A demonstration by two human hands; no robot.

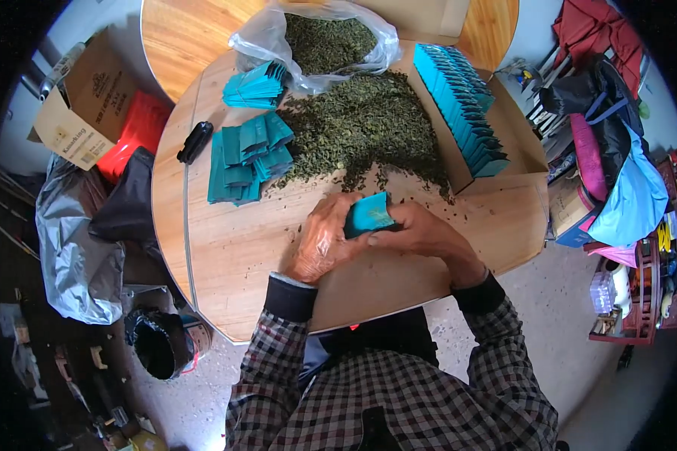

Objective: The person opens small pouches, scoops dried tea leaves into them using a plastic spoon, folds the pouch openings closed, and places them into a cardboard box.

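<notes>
Near the table's front edge, my left hand (325, 239) and my right hand (426, 234) hold one teal packet (370, 213) between them, fingers closed on its two sides. Just beyond the hands lies a wide heap of dried green leaves (361, 128). Behind it, a clear plastic bag (387, 41) holds more leaves. Flat teal packets (241, 154) lie in a loose pile left of the heap, with a fanned stack (254, 86) behind them. On the right, an open cardboard box (519, 143) contains a row of upright teal packets (459, 105).
A small black object (195, 143) lies at the table's left edge. A cardboard carton (90, 105) and a grey plastic bag (79, 240) stand left of the table. A black-lined bin (158, 346) is on the floor. Bags and a red shelf (647, 293) are at the right.
</notes>
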